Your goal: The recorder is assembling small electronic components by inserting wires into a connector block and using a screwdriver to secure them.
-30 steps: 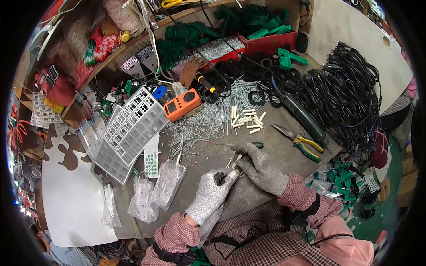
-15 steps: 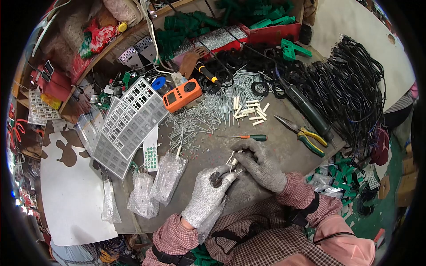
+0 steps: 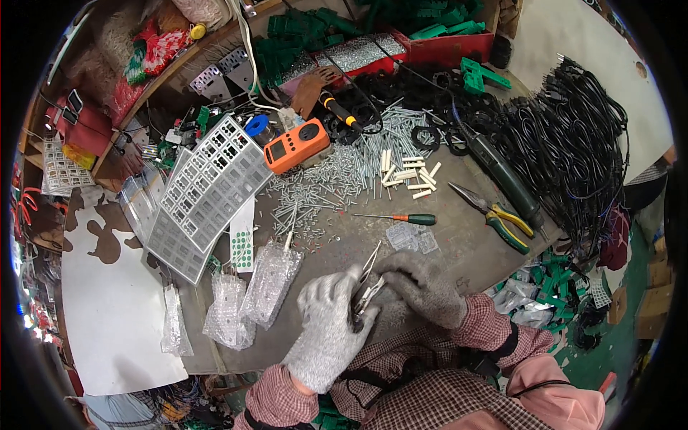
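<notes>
Both my hands wear grey knit gloves and meet close to my chest at the near edge of the workbench (image 3: 459, 244). My left hand (image 3: 326, 326) is closed around a small dark part, too small to make out. My right hand (image 3: 419, 287) pinches a pair of metal tweezers (image 3: 368, 276) whose tips point up and away from the part. A small green-handled screwdriver (image 3: 401, 217) lies on the bench just beyond my hands. Small clear plastic pieces (image 3: 410, 238) lie right of the tweezers.
A heap of silver screws and pins (image 3: 337, 179) spreads across the bench middle, with an orange meter (image 3: 295, 145) behind it. Yellow-green pliers (image 3: 494, 215) lie right. Grey perforated panels (image 3: 204, 190), bubble-wrap bags (image 3: 265, 287) and white sheet (image 3: 107, 315) lie left. Black cables (image 3: 566, 150) pile right.
My hands have stayed together on the small part with only slight shifts. My head has tilted, so the bench appears a little lower in view.
</notes>
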Demonstrator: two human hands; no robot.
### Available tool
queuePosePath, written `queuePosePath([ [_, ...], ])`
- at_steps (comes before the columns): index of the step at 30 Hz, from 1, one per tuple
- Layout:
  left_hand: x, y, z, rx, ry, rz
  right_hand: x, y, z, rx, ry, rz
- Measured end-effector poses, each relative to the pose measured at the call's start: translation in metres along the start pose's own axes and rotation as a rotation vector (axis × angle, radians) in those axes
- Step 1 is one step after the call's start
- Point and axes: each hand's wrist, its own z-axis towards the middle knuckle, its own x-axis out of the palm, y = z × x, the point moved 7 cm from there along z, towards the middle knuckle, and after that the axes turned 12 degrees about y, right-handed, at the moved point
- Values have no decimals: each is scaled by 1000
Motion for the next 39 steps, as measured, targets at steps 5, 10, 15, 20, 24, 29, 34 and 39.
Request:
queuePosePath([
  [5, 2, 2, -8, 20, -75, 14, 21, 0, -12, 28, 72, -188],
  [10, 10, 14, -4, -23, -101, -48, 15, 0, -12, 46, 94, -142],
  [15, 12, 18, 2, -111, -49, -52, 19, -4, -10, 262, 272, 47],
  [20, 10, 12, -3, -17, -29, 24, 16, -9, -6, 156, 217, 146],
  [24, -3, 24, -47, -148, -53, 24, 18, -19, -6, 74, 217, 148],
  [29, 13, 41, -61, -128, -52, -90, 24, -25, 0, 139, 306, 293],
  [34, -3, 31, -67, -3, -175, -47, 11, 5, 5, 126, 327, 504],
  [39, -21, 16, -71, 66, -232, 33, -7, 28, 11, 67, 344, 399],
])
